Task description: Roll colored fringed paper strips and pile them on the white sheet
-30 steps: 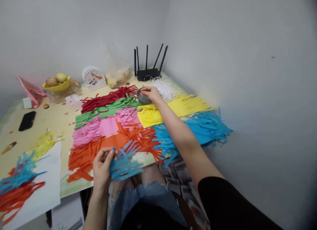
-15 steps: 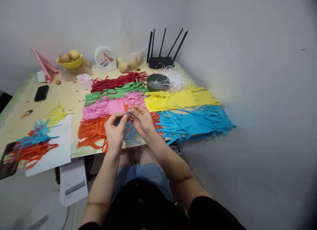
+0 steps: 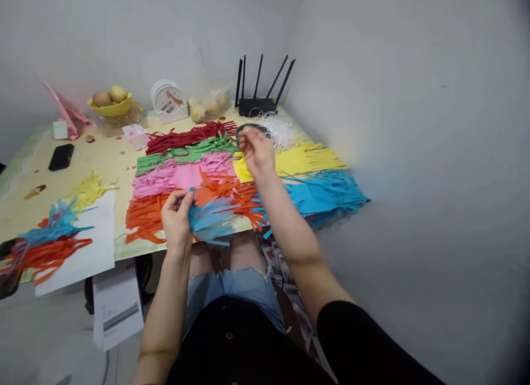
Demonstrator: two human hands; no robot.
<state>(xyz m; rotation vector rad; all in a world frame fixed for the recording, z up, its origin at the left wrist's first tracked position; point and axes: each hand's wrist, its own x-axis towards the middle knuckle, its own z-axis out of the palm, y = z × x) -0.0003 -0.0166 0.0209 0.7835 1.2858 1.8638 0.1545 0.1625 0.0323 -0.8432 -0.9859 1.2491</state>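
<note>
My left hand (image 3: 177, 211) pinches the top end of a blue fringed paper tassel (image 3: 212, 216) between thumb and fingertips. Its loose strips fan out to the right over orange fringed paper (image 3: 144, 214) at the table's front edge. My right hand (image 3: 260, 150) is raised further back, just at a dark green bowl (image 3: 239, 134) and partly covering it. Its fingers are curled together, and whatever may be between them is too small to tell. Below that forearm lie yellow fringed paper (image 3: 310, 159) and blue fringed paper (image 3: 327, 194).
Pink (image 3: 188, 175), green (image 3: 186, 151) and dark red fringed papers (image 3: 186, 137) lie in rows. Finished-looking tassels (image 3: 53, 247) rest on a white sheet (image 3: 101, 236) at left. Behind stand a router (image 3: 256, 106), white strings (image 3: 281, 131), a fruit bowl (image 3: 110, 107) and a phone (image 3: 61, 157).
My right hand has left the blue tassel and moved back and right to the green bowl. My left hand keeps hold of the tassel, which now shows more fully. The view has shifted slightly.
</note>
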